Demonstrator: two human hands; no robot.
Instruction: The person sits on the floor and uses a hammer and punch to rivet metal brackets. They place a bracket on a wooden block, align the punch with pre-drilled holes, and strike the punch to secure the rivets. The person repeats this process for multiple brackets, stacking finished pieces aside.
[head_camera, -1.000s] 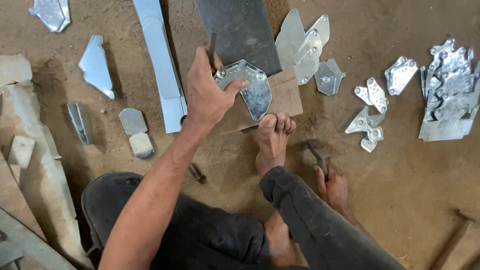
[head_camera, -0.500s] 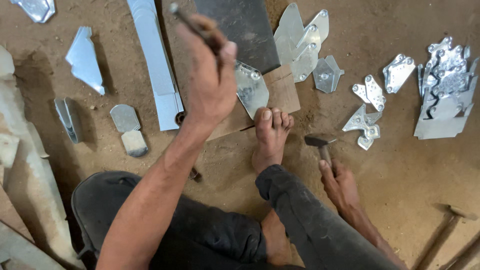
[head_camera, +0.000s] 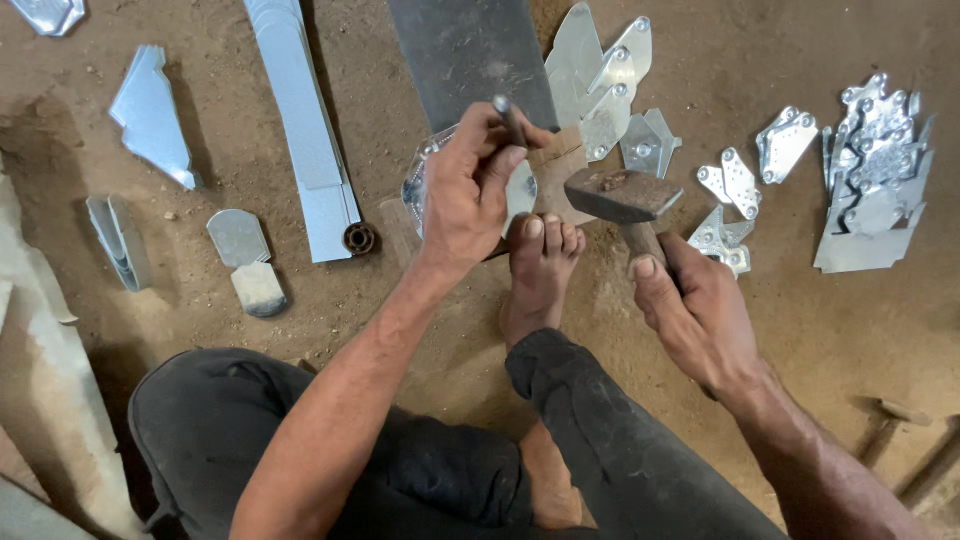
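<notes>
1. Head view: my left hand (head_camera: 470, 195) is clenched around a steel punch (head_camera: 511, 118), upright, long axis vertical, tip under my fingers on the sheet-metal piece (head_camera: 432, 170), likely to mark it
2. My right hand (head_camera: 695, 310) wraps the hammer (head_camera: 622, 195), head just right of the punch, handle running back into my palm
3. My foot (head_camera: 540, 270) sits below my left fingers, seemingly pinning the work

Shiny sheet-metal plate (head_camera: 520, 190), rusty hammer (head_camera: 620, 195), wood block (head_camera: 555, 165), dirt floor (head_camera: 800, 330)
</notes>
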